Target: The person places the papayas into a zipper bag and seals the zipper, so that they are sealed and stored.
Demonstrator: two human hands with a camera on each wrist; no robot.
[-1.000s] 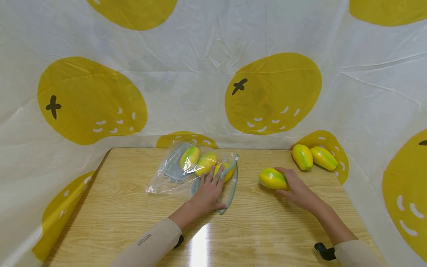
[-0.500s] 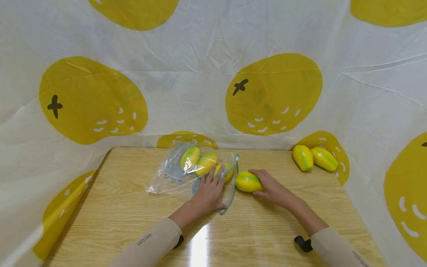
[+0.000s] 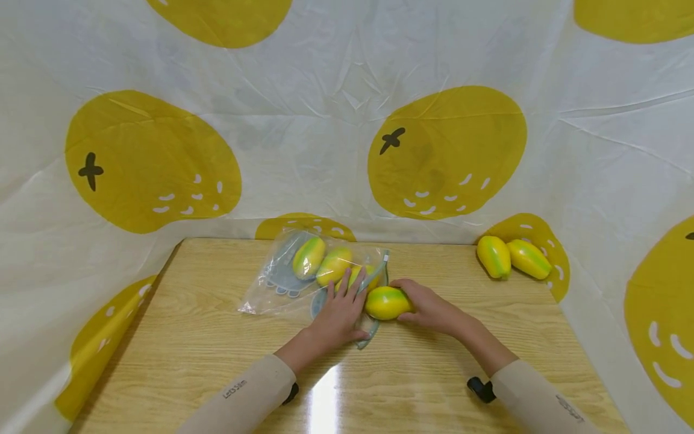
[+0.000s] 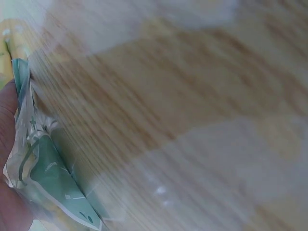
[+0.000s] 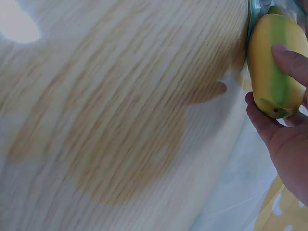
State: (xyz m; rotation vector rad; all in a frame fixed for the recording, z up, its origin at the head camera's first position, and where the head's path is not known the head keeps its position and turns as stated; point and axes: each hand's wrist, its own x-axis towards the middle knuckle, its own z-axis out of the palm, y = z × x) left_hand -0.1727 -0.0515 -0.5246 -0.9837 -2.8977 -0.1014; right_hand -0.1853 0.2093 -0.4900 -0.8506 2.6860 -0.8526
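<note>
A clear zip bag [image 3: 257, 299] with a greenish zip edge and printed grey-green patches lies on the table. Three yellow-green papayas [image 3: 308, 258] are inside it. My left hand [image 3: 335, 318] rests on the bag near its mouth, fingers spread over the plastic. In the left wrist view its thumb [image 4: 6, 118] lies along the bag. My right hand [image 3: 431, 308] grips another papaya [image 3: 386, 303] by its right end, thumb on one side and fingers on the other. That papaya overlaps the bag's mouth, hiding part of the zip edge, and sits right beside my left fingers.
Two more papayas [image 3: 493, 257] sit side by side at the table's back right corner. The wooden table [image 3: 217, 361] meets a white cloth [image 3: 303, 150] with yellow fruit prints behind and at both sides.
My right hand has carried its papaya leftward across the table, from right of the bag to over its mouth. My left hand and the bag have stayed in place.
</note>
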